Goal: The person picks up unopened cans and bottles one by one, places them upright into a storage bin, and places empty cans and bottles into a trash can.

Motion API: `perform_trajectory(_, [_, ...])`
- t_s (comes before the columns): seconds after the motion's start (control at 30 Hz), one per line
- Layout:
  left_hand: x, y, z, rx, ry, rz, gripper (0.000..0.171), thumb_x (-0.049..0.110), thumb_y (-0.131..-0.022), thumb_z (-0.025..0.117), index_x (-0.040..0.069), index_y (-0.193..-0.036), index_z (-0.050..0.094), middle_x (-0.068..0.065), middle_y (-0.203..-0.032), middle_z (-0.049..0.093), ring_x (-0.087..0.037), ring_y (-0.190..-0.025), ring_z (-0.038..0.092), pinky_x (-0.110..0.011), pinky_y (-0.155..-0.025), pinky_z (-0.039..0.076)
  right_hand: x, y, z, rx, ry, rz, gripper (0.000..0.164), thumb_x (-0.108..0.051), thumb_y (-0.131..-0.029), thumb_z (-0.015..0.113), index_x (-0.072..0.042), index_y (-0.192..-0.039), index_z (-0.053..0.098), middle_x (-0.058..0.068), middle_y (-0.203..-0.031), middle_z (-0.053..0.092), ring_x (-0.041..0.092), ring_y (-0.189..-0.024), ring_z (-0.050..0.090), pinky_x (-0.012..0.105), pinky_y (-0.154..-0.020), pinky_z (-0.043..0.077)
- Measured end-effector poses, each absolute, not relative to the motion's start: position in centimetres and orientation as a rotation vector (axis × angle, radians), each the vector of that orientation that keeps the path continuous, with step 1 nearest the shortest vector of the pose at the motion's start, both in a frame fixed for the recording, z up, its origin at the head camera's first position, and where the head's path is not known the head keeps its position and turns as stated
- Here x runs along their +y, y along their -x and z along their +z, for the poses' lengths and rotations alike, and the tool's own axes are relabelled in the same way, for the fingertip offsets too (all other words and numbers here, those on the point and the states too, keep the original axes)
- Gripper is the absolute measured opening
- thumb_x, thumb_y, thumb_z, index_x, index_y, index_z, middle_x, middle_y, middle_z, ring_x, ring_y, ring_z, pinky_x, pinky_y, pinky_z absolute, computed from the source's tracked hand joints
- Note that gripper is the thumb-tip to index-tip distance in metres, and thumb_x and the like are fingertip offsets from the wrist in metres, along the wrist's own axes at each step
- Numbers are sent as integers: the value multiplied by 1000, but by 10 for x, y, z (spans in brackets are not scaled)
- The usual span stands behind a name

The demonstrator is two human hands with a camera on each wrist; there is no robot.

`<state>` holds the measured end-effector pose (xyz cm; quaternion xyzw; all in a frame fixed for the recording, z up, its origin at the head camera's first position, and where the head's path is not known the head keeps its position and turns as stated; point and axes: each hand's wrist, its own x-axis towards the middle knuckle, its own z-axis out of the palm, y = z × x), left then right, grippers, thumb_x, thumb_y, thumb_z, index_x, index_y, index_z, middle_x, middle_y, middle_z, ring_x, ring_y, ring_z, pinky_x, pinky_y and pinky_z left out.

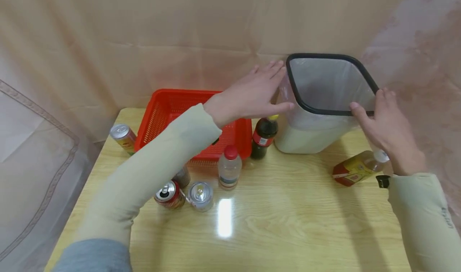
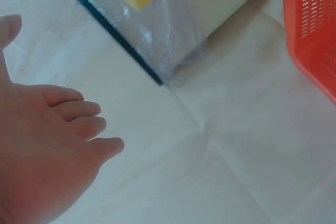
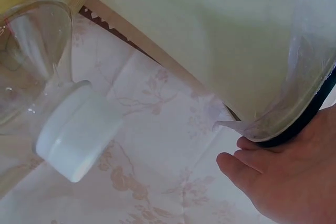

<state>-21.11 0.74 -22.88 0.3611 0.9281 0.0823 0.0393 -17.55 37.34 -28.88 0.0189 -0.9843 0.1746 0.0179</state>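
Observation:
A pale trash bin (image 1: 304, 138) with a black rim and a clear plastic liner stands at the table's back right. Beside its left rim is my left hand (image 1: 253, 92), fingers straight and thumb spread; whether it touches the bin I cannot tell. My right hand (image 1: 394, 130) holds the rim's front right corner, thumb over the rim and fingers on the outside. Below that hand a clear bottle (image 1: 356, 168) with a white cap and yellow label leans to the right. A dark cola bottle (image 1: 264, 138) with a yellow cap stands between the bin and the red basket (image 1: 239, 134).
In front of the basket stands a clear bottle with a red cap (image 1: 229, 168). Nearby are a silver-topped can (image 1: 200, 196), a red can (image 1: 170, 195) and a partly hidden can (image 1: 182, 177). Another can (image 1: 123, 137) stands left of the basket. Curtain cloth (image 1: 201, 28) hangs behind.

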Motion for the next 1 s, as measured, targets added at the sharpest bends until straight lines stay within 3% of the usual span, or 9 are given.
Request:
perform_trajectory(0.3, [-42,176,-228,2888,-1098,426,93,65,-99,50,15,-168,13,-2,-174,8,-20,-160,0,-40,-128,2,380,177,-292,-3057,-78,551,93,-56,-107,32,10,-159,-8,24,-167,-19,45,-154,-16,65,-122,-2])
perform_trajectory(0.6, [-96,141,-259,3110,-1317,1062,63,27,-98,68,5,-153,49,-9,-157,50,-24,-145,45,-38,-119,37,384,175,-291,-3036,-75,521,92,-54,-107,32,12,-158,-7,31,-166,-14,49,-153,-11,65,-122,1])
perform_trajectory(0.77, [-118,124,-279,3135,-1323,1288,61,24,-96,68,1,-149,50,-12,-151,54,-26,-138,51,-42,-115,42,389,169,-290,-3022,-60,507,91,-52,-107,32,13,-158,-5,34,-166,-10,51,-153,-7,65,-122,3])
perform_trajectory(1.0, [-144,98,-320,3189,-1289,1597,52,27,-97,59,-6,-137,58,-19,-142,61,-33,-130,58,-33,-112,45,391,169,-291,-3024,-58,504,91,-52,-107,33,12,-159,-5,33,-167,-10,52,-152,-9,70,-120,4])
